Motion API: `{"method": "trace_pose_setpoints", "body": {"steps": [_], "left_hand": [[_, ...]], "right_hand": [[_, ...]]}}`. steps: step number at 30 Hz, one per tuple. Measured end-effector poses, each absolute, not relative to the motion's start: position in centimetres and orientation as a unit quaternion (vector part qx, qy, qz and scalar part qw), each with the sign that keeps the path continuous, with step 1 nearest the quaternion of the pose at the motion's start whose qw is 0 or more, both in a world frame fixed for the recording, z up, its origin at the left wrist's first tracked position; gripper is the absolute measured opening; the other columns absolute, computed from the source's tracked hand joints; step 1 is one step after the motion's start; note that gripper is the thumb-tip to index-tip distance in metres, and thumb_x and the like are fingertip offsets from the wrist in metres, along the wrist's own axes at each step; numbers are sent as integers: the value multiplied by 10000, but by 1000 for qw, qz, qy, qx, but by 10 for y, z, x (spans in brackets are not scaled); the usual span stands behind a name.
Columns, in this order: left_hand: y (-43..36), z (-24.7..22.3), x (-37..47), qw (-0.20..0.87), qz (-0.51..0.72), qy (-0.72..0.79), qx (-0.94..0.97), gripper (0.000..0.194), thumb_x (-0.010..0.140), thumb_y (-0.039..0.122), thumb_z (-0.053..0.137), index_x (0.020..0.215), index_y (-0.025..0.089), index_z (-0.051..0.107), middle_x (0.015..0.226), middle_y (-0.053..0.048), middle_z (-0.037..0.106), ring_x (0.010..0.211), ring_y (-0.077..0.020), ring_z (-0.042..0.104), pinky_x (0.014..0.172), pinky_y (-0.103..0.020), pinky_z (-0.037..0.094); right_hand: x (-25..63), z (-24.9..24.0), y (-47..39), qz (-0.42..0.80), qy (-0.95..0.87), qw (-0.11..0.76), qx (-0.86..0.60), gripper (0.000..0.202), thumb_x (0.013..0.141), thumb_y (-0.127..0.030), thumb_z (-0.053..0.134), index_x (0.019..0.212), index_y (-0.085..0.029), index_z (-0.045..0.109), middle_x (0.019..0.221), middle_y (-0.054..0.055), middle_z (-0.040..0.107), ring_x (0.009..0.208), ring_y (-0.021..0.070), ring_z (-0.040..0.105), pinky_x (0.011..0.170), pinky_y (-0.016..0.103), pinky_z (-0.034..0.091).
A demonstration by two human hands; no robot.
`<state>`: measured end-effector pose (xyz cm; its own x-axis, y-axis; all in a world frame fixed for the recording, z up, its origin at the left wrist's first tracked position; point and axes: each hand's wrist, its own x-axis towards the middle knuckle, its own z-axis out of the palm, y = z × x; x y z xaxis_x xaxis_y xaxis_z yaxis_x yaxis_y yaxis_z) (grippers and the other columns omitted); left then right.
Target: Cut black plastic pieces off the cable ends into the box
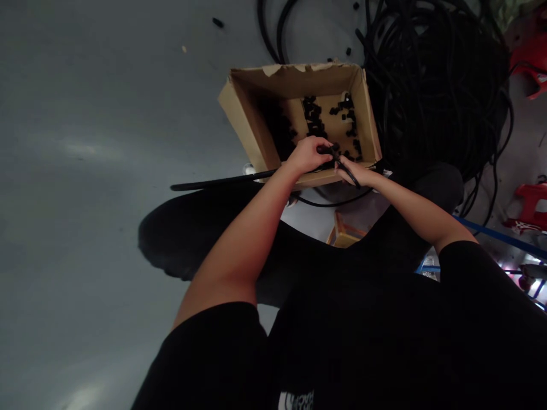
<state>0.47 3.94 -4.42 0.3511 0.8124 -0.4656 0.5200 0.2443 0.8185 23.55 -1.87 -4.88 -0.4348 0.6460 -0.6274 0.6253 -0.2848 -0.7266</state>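
Observation:
Over the near side of an open cardboard box (294,85), my two hands are close together. My left hand (308,154) is closed around a black tube (222,181), whose long free end seems to run out to the left past my forearm. In my right hand (352,169) is a dark hand tool (349,173) that looks like scissors or cutters, one handle showing below the fingers. Its jaws meet the tube end at my left fingertips; whether they are closed cannot be made out. Short black pieces (313,114) lie in the box beneath.
A large heap of black tubing (440,85) lies right of the box. Several black bits, one a short piece (217,23), are scattered on the grey floor (85,199). A wooden stool (343,233) shows between my legs. Red plastic stools (532,208) stand at the right edge.

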Motion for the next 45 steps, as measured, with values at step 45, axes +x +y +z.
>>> {"method": "trace_pose_setpoints", "body": {"steps": [45], "left_hand": [[39, -45, 5, 633, 101, 529, 556, 177, 991, 203, 853, 925, 212, 690, 814, -26, 805, 685, -174, 733, 695, -255, 563]], "right_hand": [[240, -56, -18, 521, -639, 22, -566, 248, 1202, -478, 656, 1112, -269, 559, 942, 19, 697, 936, 251, 748, 1006, 397, 623]]}}
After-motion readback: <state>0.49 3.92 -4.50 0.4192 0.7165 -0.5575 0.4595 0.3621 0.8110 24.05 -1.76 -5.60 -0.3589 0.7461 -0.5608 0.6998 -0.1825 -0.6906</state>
